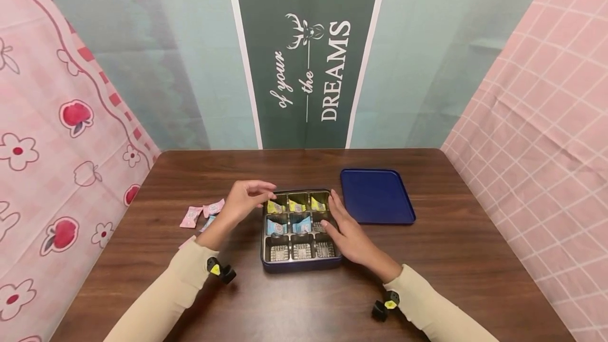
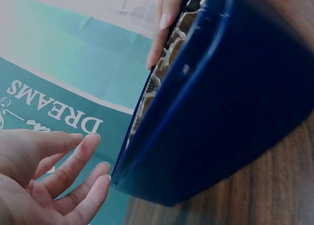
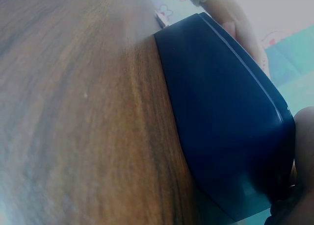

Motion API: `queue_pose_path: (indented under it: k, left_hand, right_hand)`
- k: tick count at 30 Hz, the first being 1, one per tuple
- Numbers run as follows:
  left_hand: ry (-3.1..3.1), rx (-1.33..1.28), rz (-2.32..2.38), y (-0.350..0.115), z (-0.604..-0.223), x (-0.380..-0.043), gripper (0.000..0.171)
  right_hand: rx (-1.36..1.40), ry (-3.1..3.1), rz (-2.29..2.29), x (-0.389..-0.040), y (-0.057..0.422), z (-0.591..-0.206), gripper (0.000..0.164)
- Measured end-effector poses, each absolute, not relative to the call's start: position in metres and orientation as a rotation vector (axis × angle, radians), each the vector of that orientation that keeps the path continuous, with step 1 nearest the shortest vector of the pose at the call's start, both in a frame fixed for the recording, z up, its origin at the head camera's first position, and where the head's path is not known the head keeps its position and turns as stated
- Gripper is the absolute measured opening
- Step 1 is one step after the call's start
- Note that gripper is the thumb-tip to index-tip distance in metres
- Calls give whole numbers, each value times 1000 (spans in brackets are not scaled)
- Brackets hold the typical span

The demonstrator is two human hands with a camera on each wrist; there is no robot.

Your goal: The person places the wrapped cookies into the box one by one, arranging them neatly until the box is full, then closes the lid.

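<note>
A dark blue box (image 1: 304,266) with a metallic, nine-compartment insert stands on the table. Yellow wrapped candies (image 1: 297,206) sit in its far row. Two blue wrapped candies (image 1: 301,225) occupy the left and middle compartments of the middle row. My left hand (image 1: 244,202) hovers at the box's far left corner; the left wrist view shows its fingers loosely bent, with nothing between them. My right hand (image 1: 351,237) rests along the right rim, fingers extended and thumb over the inside. The right wrist view shows mostly the box's outer wall (image 3: 221,102).
Pink wrapped candies (image 1: 191,217) lie on the table left of the box, beside a blue one (image 1: 207,223) partly hidden by my left wrist. A flat blue lid (image 1: 377,196) lies right of the box. Curtains (image 1: 304,136) hang behind the wooden table (image 1: 304,305).
</note>
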State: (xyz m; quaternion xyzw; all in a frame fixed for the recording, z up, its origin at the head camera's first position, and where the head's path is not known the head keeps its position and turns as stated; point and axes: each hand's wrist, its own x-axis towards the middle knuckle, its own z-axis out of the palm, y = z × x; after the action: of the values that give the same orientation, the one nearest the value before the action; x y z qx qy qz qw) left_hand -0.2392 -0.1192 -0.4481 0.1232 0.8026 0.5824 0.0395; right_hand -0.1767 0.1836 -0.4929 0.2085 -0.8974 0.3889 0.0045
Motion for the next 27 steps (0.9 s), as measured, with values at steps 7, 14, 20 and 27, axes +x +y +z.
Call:
queue_pose_path:
  k: [7, 14, 20, 27]
  left_hand:
    - [2483, 337, 1811, -134, -453, -226, 31]
    - [2529, 323, 1819, -151, -452, -223, 29]
    - [2583, 355, 1799, -168, -448, -224, 31]
    - [2658, 350, 1728, -191, -452, -228, 34]
  right_hand:
    - [651, -2817, 1231, -172, 182, -492, 70]
    - [644, -2811, 1225, -172, 181, -494, 71]
    - [648, -2808, 1211, -174, 182, -493, 70]
    - [649, -2814, 1204, -175, 182, -491, 71]
